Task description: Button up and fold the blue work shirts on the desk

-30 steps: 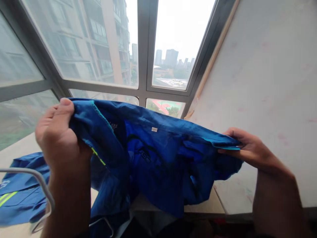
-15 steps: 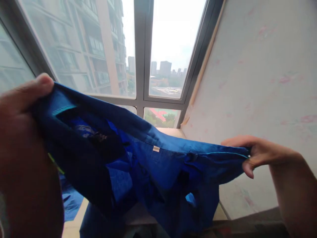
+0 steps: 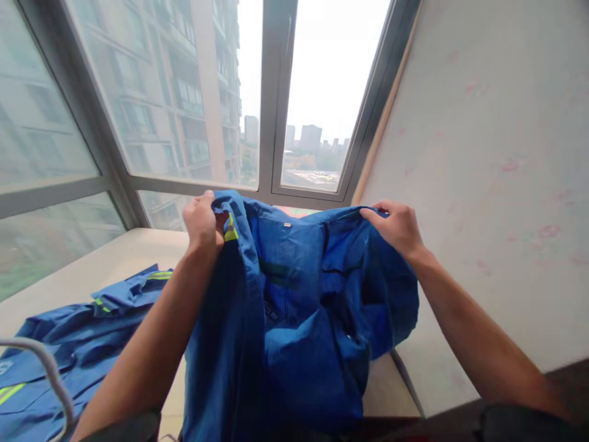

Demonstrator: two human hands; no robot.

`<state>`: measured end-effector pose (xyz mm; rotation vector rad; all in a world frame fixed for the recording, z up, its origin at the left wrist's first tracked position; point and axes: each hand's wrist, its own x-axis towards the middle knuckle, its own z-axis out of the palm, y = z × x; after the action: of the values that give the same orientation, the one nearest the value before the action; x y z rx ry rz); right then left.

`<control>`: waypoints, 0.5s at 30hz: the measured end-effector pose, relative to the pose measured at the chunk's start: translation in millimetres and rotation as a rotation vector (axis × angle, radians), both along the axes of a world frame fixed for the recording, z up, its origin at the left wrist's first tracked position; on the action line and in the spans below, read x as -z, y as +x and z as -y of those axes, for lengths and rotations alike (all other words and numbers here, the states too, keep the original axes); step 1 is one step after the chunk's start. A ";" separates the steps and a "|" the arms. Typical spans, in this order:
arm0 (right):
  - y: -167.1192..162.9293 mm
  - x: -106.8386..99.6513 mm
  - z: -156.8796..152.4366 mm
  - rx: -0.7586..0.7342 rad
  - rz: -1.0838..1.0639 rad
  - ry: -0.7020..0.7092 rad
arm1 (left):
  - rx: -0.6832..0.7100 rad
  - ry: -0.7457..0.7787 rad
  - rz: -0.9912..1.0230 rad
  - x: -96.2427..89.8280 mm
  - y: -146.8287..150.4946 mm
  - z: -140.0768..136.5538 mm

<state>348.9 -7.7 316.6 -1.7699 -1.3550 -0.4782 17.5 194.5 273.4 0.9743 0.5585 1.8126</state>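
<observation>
A blue work jacket (image 3: 294, 344) hangs open between my two hands, its inside toward me. A small pale label shows at the middle of its collar. My left hand (image 3: 202, 224) is closed on the collar end at the left, beside a yellow-green strip. On the right, my right hand (image 3: 396, 227) pinches the other end of the upper edge between thumb and fingers. The lower part of the jacket drops out of view at the bottom.
Another blue garment (image 3: 87, 344) with yellow-green stripes lies on the pale ledge (image 3: 133, 248) at left. A grey curved tube or cord (image 3: 50, 368) is at the lower left. Windows (image 3: 276, 123) stand ahead, and a flower-patterned wall (image 3: 497, 184) rises at right.
Both hands have moved farther from me with the jacket, and the left hand has come inward. The jacket now hangs lower and more level. The garment on the ledge shows more fully.
</observation>
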 end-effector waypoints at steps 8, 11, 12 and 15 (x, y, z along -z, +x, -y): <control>2.8 125.5 -107.5 -0.012 -0.268 -0.592 | 0.089 -0.317 -0.863 121.1 60.4 -6.5; 6.9 173.0 -93.8 -0.017 -0.351 -0.734 | 0.097 -0.425 -1.076 171.3 35.6 -1.4; 9.9 185.8 -84.7 -0.015 -0.379 -0.785 | 0.096 -0.468 -1.141 185.5 24.4 -0.7; 21.4 215.6 -49.0 -0.033 -0.500 -0.970 | 0.049 -0.600 -1.302 218.4 -14.3 -0.3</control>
<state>370.3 41.3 101.0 -2.3745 -1.3155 0.7429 3.3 194.7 55.1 1.5969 1.6979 0.6418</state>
